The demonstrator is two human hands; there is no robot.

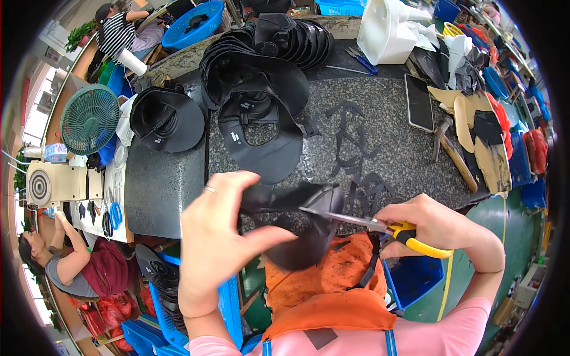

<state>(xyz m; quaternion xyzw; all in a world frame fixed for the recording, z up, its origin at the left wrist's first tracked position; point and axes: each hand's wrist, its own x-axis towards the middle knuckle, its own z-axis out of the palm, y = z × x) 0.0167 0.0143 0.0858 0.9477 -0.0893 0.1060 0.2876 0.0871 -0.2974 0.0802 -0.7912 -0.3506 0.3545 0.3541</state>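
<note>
Black shoe upper piece (300,222) is held up over the near edge of the tabletop (398,148), in front of the orange apron (323,291). Left hand (217,237) has its grip closed on the piece's left end, thumb under, fingers over. Right hand (427,222) is closed around yellow-handled scissors (380,225), blades touching the piece's right part; whether the blades are apart or together, cannot tell. Thin black offcut strips (356,154) lie on the speckled tabletop just beyond. Stack of black uppers (261,89) sits farther back, a phone (419,102) and hammer (445,142) to the right, a green fan (90,118) far left. Blue crates (415,276) stand below.
</note>
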